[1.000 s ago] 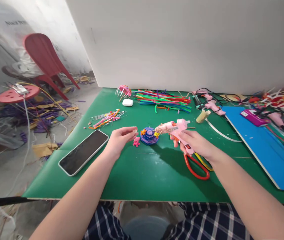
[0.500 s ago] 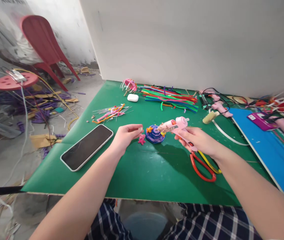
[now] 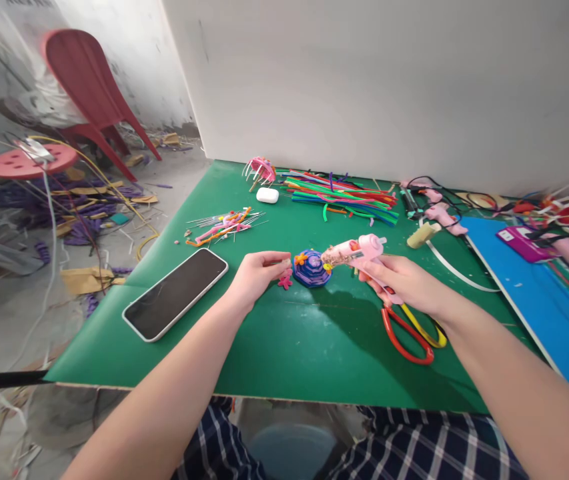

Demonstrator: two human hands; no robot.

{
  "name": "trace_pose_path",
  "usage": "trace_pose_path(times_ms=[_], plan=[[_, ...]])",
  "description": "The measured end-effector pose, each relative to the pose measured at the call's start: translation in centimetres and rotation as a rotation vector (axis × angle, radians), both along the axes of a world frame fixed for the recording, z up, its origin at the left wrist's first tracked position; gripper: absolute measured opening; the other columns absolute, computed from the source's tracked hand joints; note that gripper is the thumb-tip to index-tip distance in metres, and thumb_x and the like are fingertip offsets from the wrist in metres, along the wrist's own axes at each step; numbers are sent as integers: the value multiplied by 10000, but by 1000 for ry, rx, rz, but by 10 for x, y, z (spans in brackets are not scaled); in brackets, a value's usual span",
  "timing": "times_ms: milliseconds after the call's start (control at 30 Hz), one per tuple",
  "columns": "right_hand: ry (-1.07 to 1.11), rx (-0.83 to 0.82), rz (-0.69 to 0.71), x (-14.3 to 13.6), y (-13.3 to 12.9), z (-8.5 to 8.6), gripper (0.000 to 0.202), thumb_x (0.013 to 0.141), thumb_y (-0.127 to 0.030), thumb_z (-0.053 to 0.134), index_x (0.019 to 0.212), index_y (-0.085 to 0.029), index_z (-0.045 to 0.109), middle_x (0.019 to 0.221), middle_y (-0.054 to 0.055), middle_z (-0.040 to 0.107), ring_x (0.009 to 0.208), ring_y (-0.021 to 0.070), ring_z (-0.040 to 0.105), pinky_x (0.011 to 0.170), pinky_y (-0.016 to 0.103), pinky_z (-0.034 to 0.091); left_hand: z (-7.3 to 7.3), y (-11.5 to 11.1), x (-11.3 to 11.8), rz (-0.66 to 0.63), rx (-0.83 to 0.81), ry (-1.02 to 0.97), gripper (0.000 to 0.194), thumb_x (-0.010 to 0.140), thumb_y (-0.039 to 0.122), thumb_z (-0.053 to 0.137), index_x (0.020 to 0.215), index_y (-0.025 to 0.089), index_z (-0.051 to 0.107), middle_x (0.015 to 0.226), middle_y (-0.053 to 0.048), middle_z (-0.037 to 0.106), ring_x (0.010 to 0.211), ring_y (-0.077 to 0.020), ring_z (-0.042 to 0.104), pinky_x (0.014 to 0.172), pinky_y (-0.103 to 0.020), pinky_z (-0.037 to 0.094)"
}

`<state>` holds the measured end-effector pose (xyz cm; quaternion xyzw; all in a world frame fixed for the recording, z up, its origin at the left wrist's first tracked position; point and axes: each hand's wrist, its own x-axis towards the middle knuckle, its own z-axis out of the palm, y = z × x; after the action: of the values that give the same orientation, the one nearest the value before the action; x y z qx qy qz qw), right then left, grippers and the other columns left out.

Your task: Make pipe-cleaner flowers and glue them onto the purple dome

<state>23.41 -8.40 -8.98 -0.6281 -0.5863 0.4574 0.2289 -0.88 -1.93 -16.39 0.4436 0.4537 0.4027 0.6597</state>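
Observation:
My right hand [image 3: 397, 280] is wrapped round a pink glue gun [image 3: 364, 257], whose nozzle end points left over the blue and purple coiled disc [image 3: 313, 269]. Orange and yellow bits sit on that disc. Just left of it, my left hand [image 3: 259, 273] is closed in a pinch, and what lies between the fingertips is too small to make out. A small pink figure [image 3: 285, 279] is right below those fingertips; whether they touch it cannot be told. Scissors [image 3: 408, 337] with red and yellow handles lie below my right hand, their blades hidden.
A phone [image 3: 175, 295] lies at left on the green table [image 3: 264, 353]. Behind are pipe-cleaner pieces [image 3: 224, 227], a white case [image 3: 267, 195] and a coloured stem bundle [image 3: 341, 195]. At right are a blue board [image 3: 534, 300], cables and more glue guns [image 3: 445, 217].
The glue gun and my right hand have shifted slightly to the right. My left hand has moved a little right, its fingertips now closer to the coiled disc.

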Motion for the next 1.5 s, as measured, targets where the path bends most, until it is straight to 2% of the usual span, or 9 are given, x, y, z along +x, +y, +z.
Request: trace_pose_path(times_ms=[233,467,1067,1333,1500], plan=[[-15,17,11,-2,1,-1,447,782,-606,471,744,-164,526,493,-54,423,356,63,391,357,210,306,1,-2,2,-29,26,43,459,556,331,775,943,103,680,768,-63,705,641,-165,636,669,-325,530],[-31,10,4,-2,2,-2,433,791,-592,466,738,-166,524,487,-54,417,353,61,385,361,205,304,-1,-1,2,-58,62,88,379,607,312,737,926,112,693,718,-46,693,624,-145,612,624,-290,515],[-121,22,16,-4,-1,0,450,786,-615,447,733,-174,514,539,-29,482,380,70,411,396,222,298,-2,0,4,-71,53,91,353,632,291,724,929,104,688,711,-42,689,590,-120,593,623,-280,505],[-156,3,29,-12,-2,5,487,779,-652,413,708,-177,495,421,-53,412,367,86,403,405,223,288,-3,0,3,-90,54,97,338,645,267,716,937,100,685,704,-38,685,573,-112,589,607,-269,506],[-167,19,35,-10,-3,4,479,780,-647,411,702,-182,496,426,-53,417,369,89,412,404,224,290,-2,0,3,-88,47,93,339,635,270,723,927,100,689,700,-38,684,569,-113,591,602,-270,508]])
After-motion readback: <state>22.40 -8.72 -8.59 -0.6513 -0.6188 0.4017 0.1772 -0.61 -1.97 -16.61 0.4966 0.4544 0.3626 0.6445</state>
